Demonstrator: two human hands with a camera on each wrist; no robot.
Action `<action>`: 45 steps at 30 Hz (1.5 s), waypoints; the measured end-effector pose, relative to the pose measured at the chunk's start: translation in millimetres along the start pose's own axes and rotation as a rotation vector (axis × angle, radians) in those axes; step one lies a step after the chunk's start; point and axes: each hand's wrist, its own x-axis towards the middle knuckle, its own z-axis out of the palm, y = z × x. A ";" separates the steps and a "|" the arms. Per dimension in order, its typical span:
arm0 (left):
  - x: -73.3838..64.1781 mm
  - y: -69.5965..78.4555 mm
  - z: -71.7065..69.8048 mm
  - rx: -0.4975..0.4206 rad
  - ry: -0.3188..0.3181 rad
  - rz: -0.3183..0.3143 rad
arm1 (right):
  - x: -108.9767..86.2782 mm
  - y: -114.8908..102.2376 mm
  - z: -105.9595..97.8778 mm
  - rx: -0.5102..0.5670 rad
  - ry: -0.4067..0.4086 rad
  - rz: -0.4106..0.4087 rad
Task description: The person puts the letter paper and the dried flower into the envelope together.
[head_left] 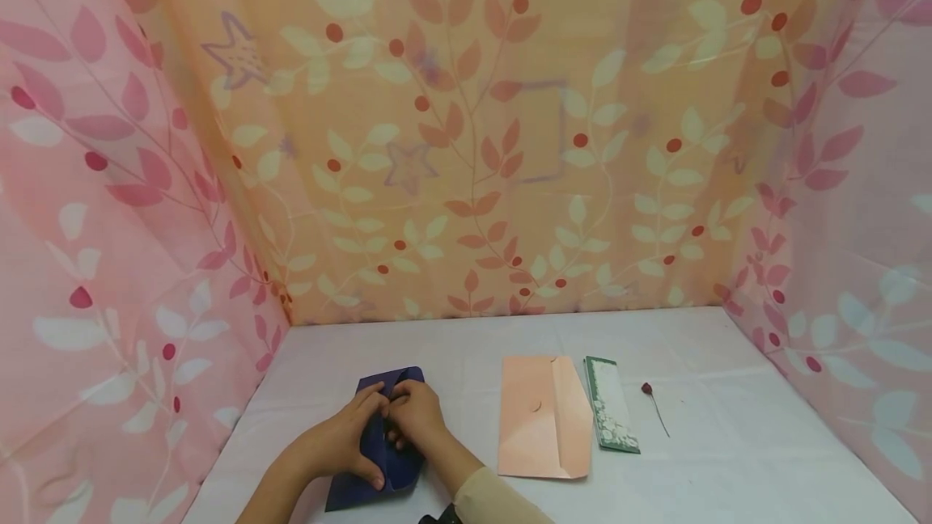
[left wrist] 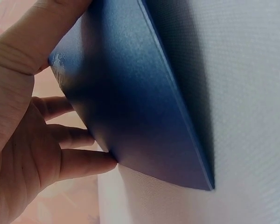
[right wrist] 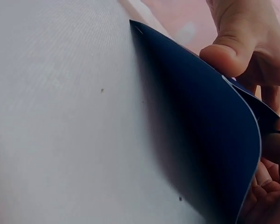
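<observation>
A dark blue envelope (head_left: 353, 493) lies at a slant on the white table, its flap side up and the flap opened toward the right. My left hand (head_left: 335, 435) holds it from the left, the thumb near its lower part and the fingers along its upper edge; in the left wrist view those fingers meet the edge of the envelope (left wrist: 130, 93). My right hand (head_left: 418, 411) has curled fingers at the envelope's opening, close to the left fingertips. What lies between the right fingertips is mostly hidden. In the right wrist view the opened flap (right wrist: 210, 126) stands raised off the cloth.
Right of the hands lies a peach envelope (head_left: 527, 427). Beside it are a folded card with a green floral border (head_left: 615, 407) and a dried red rose (head_left: 646, 388) on a thin stem. A black object (head_left: 442, 516) shows at the bottom edge. Patterned curtains (head_left: 466, 128) enclose the table.
</observation>
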 end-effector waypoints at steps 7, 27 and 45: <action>1.7 -3.3 3.7 -0.033 -0.009 0.000 | -6.6 3.9 -13.6 -0.051 -0.039 -0.069; -3.2 2.7 5.4 0.004 0.006 -0.019 | -29.6 -5.4 -45.1 -0.092 -0.135 -0.124; 17.0 12.5 4.1 0.066 -0.015 -0.004 | -47.9 -16.8 -93.0 -0.168 -0.140 -0.253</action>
